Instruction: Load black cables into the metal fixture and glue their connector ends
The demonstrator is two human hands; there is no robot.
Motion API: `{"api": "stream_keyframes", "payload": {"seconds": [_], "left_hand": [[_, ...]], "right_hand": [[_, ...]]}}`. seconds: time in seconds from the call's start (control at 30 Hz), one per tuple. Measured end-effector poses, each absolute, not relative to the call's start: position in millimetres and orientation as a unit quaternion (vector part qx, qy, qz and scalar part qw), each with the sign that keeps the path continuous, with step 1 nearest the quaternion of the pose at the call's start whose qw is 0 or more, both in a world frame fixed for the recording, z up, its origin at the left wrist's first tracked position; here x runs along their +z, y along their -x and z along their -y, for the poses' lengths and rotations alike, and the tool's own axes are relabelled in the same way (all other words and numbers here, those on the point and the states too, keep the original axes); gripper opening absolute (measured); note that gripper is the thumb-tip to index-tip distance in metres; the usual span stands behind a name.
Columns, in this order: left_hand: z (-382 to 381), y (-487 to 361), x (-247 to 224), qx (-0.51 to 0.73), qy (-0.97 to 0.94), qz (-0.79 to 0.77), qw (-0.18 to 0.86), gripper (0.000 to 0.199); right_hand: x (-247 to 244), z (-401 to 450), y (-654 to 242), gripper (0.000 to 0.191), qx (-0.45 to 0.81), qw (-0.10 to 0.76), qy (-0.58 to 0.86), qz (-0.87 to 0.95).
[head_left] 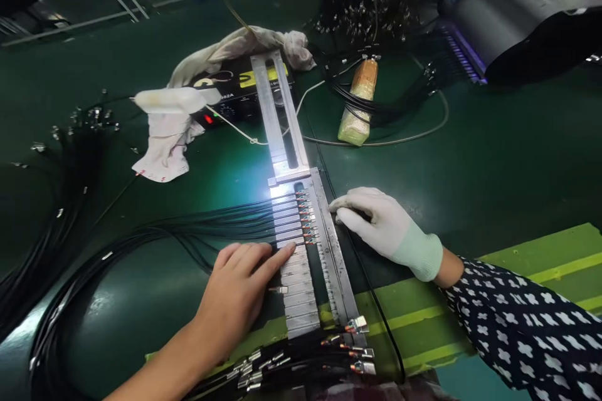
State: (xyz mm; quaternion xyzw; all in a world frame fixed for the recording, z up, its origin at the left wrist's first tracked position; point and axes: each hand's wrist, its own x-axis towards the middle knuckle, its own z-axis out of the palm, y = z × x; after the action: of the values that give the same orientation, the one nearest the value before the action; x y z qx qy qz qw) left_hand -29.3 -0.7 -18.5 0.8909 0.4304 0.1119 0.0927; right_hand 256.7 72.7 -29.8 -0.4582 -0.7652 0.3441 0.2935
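A slotted metal jig lies lengthwise before me, with several black cables set side by side across its upper part. Their stripped copper ends and small metal connectors sit near its middle groove. My bare left hand rests over the jig's left edge, one finger stretched out and touching the lowest cable in the row. Beside that hand a short silver connector pokes out. My right hand, in a white glove, has thumb and forefinger brought together at the jig's right edge; what they pinch, if anything, is hidden.
Beyond the jig stands a black control box with a cloth over it. A taped block lies to its right. Cable bundles spread at left, and more connectors lie in front. A grey machine is at back right.
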Motion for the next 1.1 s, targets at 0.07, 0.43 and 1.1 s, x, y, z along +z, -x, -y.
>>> {"api": "stream_keyframes", "payload": {"seconds": [0.07,0.43,1.1], "left_hand": [[5.2,34.6,-10.0,0.131,-0.886,-0.428,0.124,0.044],[23.9,78.7,-3.9,0.158,-0.890,-0.427,0.011,0.019],[-6.2,35.8,-16.6,0.158,-0.892,-0.371,0.204,0.041]], "right_hand": [[-29.7,-66.0,-258.7,0.016,0.343,0.299,0.451,0.768],[-28.9,-52.3,-259.5,0.016,0.339,0.285,0.471,0.763],[-29.6,-56.7,-260.0,0.015,0.340,0.272,0.471,0.767]]}}
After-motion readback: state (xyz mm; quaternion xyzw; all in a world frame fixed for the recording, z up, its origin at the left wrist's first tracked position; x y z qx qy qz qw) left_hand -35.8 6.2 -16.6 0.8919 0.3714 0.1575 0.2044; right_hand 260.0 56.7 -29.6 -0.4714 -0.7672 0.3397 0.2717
